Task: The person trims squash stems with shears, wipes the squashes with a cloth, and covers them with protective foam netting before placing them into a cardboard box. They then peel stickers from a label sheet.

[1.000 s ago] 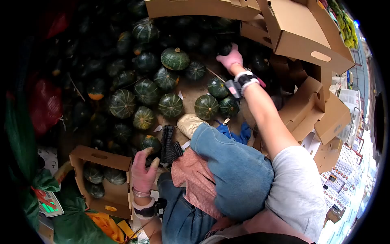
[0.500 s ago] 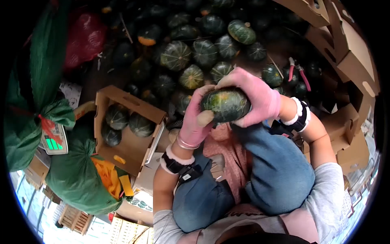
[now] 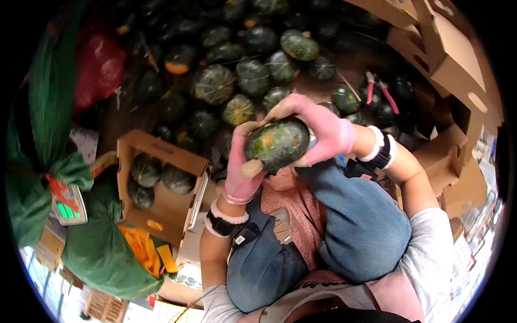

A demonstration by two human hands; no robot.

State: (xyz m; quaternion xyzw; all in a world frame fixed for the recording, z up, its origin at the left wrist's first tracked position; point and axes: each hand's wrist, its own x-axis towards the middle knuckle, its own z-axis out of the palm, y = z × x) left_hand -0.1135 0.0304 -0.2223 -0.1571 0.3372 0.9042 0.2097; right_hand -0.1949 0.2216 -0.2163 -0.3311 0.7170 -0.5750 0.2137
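Observation:
Between my two gloved hands is a dark green kabocha squash (image 3: 278,144) with a yellow-orange patch facing up. My left hand (image 3: 240,167), in a pink glove with pale fingertips, closes on its left side, thumb on the near edge. My right hand (image 3: 322,129), gloved the same way, wraps its right side and far edge. Both hold it above my lap. To the left, an open cardboard box (image 3: 171,214) contains several squashes (image 3: 178,180) at its far end. Many more squashes (image 3: 215,84) lie on the floor beyond my hands.
Pink-handled cutters (image 3: 370,89) lie among the squashes at the right. Cardboard boxes (image 3: 458,70) stack up along the right side. Green sacks (image 3: 99,253) and a scale with a lit green display (image 3: 68,210) stand at left, with a red bag (image 3: 99,67) behind.
The view has shifted a little. Both hands still grip the squash, which has turned and tilted so that its yellow-orange patch shows more.

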